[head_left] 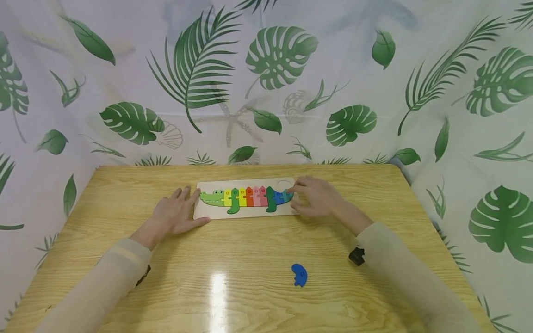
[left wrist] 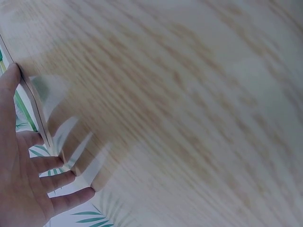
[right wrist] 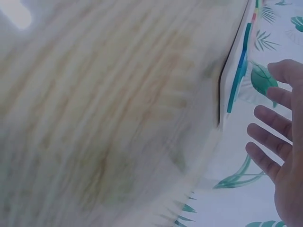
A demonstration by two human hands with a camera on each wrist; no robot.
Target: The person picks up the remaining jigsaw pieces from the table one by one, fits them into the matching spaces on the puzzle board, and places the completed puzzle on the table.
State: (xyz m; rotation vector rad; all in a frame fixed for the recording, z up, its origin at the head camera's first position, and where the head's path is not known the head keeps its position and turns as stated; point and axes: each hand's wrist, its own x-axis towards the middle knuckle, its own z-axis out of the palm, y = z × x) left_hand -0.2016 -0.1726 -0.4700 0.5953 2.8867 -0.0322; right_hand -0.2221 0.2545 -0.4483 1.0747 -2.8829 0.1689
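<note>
A pale wooden puzzle board (head_left: 250, 213) lies near the back of the table, carrying a crocodile of coloured pieces (head_left: 250, 196) from green head to blue tail end. At its left end, my left hand (head_left: 175, 215) rests with fingers spread, thumb by the front edge and index finger by the left edge. The left wrist view shows the left hand (left wrist: 23, 175) against the board's rim. Over the board's right end, beside the blue pieces, is my right hand (head_left: 318, 196). In the right wrist view the right hand (right wrist: 286, 137) has loosely extended fingers with nothing between them.
A curved blue puzzle piece (head_left: 300, 275) lies on the wooden table (head_left: 250, 249), in front of the board and to the right. A curved outline shows at the board's upper right corner. Leaf-printed cloth (head_left: 266, 101) stands behind the table and at both sides.
</note>
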